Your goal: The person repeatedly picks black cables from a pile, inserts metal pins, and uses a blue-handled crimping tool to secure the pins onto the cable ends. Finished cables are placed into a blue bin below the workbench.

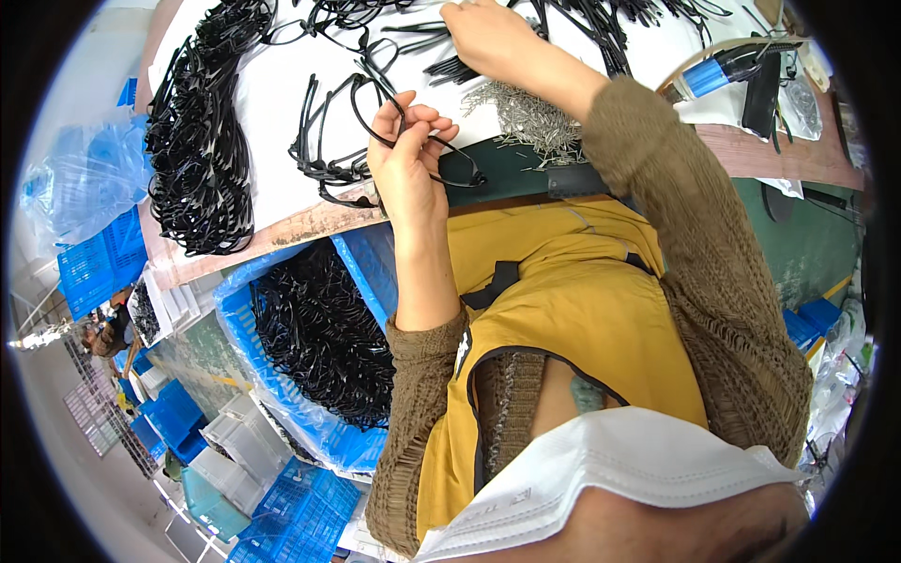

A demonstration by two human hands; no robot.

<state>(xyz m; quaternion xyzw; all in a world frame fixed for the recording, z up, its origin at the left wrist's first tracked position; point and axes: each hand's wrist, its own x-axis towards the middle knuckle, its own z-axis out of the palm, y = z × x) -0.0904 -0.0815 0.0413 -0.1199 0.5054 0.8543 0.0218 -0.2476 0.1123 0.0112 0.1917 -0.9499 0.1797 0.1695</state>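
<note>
My left hand (412,158) holds a black eyeglass frame (461,184) between thumb and fingers, just above the front edge of the table. Close beside it on the left, several more black frames (338,169) lie in a loose cluster. Farther forward, my right hand (489,42) is bent over a spread of black eyeglass temples (450,69); its fingertips sit at the top of the view, and whether they pinch anything is hidden. Below the right wrist lies a heap of small, thin metal pins or screws (538,123), partly on a dark green mat (486,165).
A long stack of black frames (200,141) lines the table's left side. At right lies an electric screwdriver (704,79) with a blue band. Beside my left forearm stands a blue plastic-lined crate (229,299) full of black parts (320,338). A person (116,334) is far left.
</note>
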